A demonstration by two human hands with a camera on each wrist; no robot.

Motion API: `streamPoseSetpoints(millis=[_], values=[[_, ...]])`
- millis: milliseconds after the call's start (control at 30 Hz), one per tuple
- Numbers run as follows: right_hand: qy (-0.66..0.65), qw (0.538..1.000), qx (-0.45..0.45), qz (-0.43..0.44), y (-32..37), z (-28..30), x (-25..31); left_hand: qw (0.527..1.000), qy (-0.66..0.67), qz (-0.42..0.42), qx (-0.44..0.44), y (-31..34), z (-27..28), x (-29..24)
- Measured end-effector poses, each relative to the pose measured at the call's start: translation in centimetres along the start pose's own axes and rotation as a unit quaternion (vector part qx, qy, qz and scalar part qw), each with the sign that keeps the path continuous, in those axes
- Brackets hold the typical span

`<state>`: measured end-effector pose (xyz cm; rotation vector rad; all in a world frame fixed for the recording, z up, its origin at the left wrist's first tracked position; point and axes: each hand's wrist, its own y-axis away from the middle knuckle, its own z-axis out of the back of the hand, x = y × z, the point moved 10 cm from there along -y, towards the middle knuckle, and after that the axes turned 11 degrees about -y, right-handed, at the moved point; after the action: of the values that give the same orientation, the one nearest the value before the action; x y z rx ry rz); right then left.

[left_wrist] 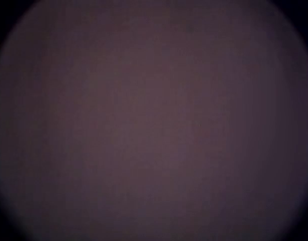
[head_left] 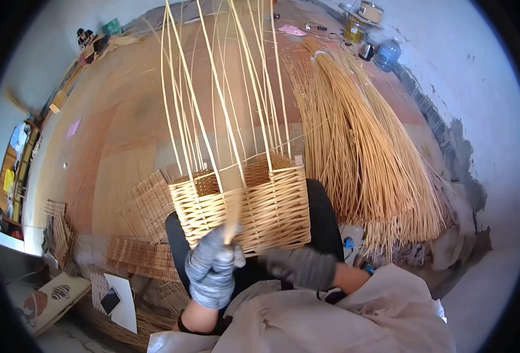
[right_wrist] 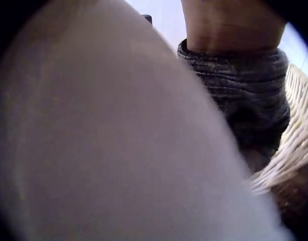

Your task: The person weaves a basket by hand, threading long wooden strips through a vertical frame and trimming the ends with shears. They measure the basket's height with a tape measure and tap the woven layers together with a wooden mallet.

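Cloth (head_left: 330,317), pale, over the wearer's lap, just on the near side of the basket (head_left: 242,206); in the right wrist view it fills most of the picture. White sheet (head_left: 125,315) with a dark phone-like slab (head_left: 110,301) on it, near side and left of basket. Left wrist view too dark to read.

Left hand (head_left: 213,267), grey knit glove, at basket's near lower-left edge: fingers curled round a pale stick (head_left: 231,220), stick motion-blurred, standing up in front of the weave. Right hand (head_left: 301,267), darker glove, blurred, by basket's lower-right edge; can't tell finger spread, grip or contact with the weave.

Basket sits between dark-trousered legs (head_left: 324,212), boxy, walls woven, slightly tilted. Long bare stakes (head_left: 213,76) stick up from its rim, well above the weave.

Flat woven panel (head_left: 139,259) left of basket, second lattice panel (head_left: 148,206) just beyond it. Big rod bundle (head_left: 360,147) on the floor right of basket, running away. Past basket, far right by the wall: kettle (head_left: 366,51), blue water jug (head_left: 387,54).
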<state>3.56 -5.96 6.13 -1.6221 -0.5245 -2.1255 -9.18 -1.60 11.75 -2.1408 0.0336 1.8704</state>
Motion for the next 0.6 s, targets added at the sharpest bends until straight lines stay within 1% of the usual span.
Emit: streamPoseSetpoints(millis=[33, 67, 100, 133, 200, 233, 267, 333, 367, 400, 433, 467, 500, 567, 600], values=[[0.030, 0.996, -0.065, 0.061, 0.0, 2.8, 1.5, 0.919, -0.357, -0.167, 0.021, -0.7, -1.2, -3.2], [-0.136, 0.982, -0.112, 0.068, 0.2, 5.9, 1.7, 0.868, -0.453, -0.175, 0.104, -1.5, -3.3, -3.5], [-0.343, 0.919, -0.154, 0.118, 0.7, 9.1, 2.1, 0.802, -0.540, -0.179, 0.183, -1.8, -5.1, -3.3], [-0.524, 0.812, -0.177, 0.186, 1.3, 12.2, 2.5, 0.763, -0.602, -0.184, 0.149, -2.0, -4.8, -2.9], [-0.503, 0.808, -0.264, 0.156, 2.7, 15.3, 0.4, 0.668, -0.715, -0.190, 0.081, -2.3, -4.4, -1.8], [-0.491, 0.803, -0.307, 0.143, 3.1, 16.4, -0.6, 0.687, -0.666, -0.289, -0.019, -1.9, -4.5, -5.0], [-0.512, 0.771, -0.349, 0.148, 3.3, 17.5, -1.8, 0.709, -0.641, -0.292, -0.006, -0.7, -5.2, -4.8], [-0.547, 0.701, -0.432, 0.151, 4.4, 18.7, -4.3, 0.818, -0.500, -0.274, 0.082, 0.4, -7.5, -4.7], [-0.541, 0.725, -0.412, 0.108, 3.7, 17.9, -4.5, 0.925, -0.347, -0.153, 0.026, -0.8, -5.9, -3.2], [-0.533, 0.748, -0.390, 0.064, 2.8, 16.5, -4.5, 0.983, -0.178, -0.024, -0.034, -1.3, -4.6, -0.4], [-0.525, 0.768, -0.366, 0.020, 2.0, 15.0, -4.3, 0.993, -0.092, 0.020, -0.065, -1.6, -3.1, 1.3], [-0.524, 0.761, -0.382, -0.025, 1.9, 14.2, -4.3, 0.993, -0.002, 0.057, -0.103, -1.8, -1.7, 3.1], [-0.517, 0.765, -0.384, 0.007, 1.6, 14.9, -5.1, 0.982, 0.046, 0.083, -0.164, -0.9, 0.2, 4.5], [-0.498, 0.773, -0.387, 0.068, 0.8, 17.6, -7.3, 0.980, 0.030, 0.032, -0.196, -1.1, 1.9, 5.0], [-0.461, 0.779, -0.412, 0.105, 0.1, 20.1, -4.4, 0.981, 0.026, 0.006, -0.192, -1.2, 2.1, 4.7]])
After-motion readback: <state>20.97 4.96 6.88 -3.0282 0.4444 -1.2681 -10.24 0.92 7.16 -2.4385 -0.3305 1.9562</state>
